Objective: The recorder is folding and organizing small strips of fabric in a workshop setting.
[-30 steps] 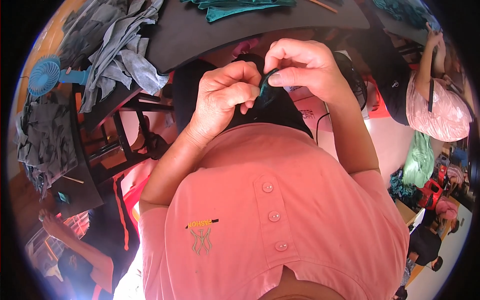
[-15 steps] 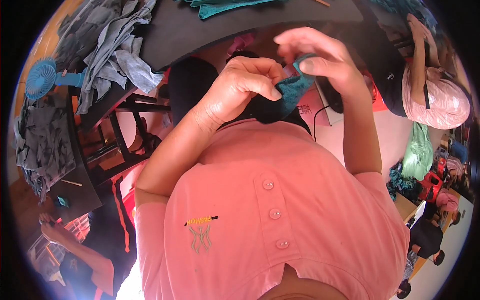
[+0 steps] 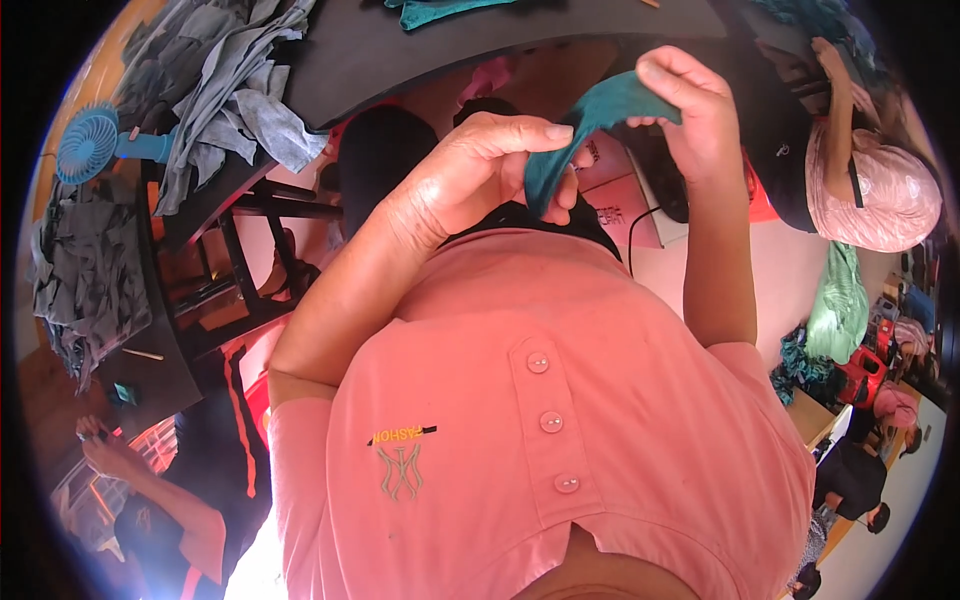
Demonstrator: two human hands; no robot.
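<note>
Teal cloth strip [image 3: 600,106] is held in a curve on the near side of the bench [image 3: 420,62], its right end pinched by the closed right hand [image 3: 697,108] and its left part gripped loosely under the thumb of the half-curled left hand [image 3: 480,165]. By a hard pull, it could be slipped from that left hold or overstretched. The left fingertips' contact is partly hidden by the strip, and the far teal pieces [image 3: 450,10] are cut off.

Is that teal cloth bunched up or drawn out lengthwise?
Drawn out: the teal cloth forms a curved strip from the left hand to the right hand.
</note>
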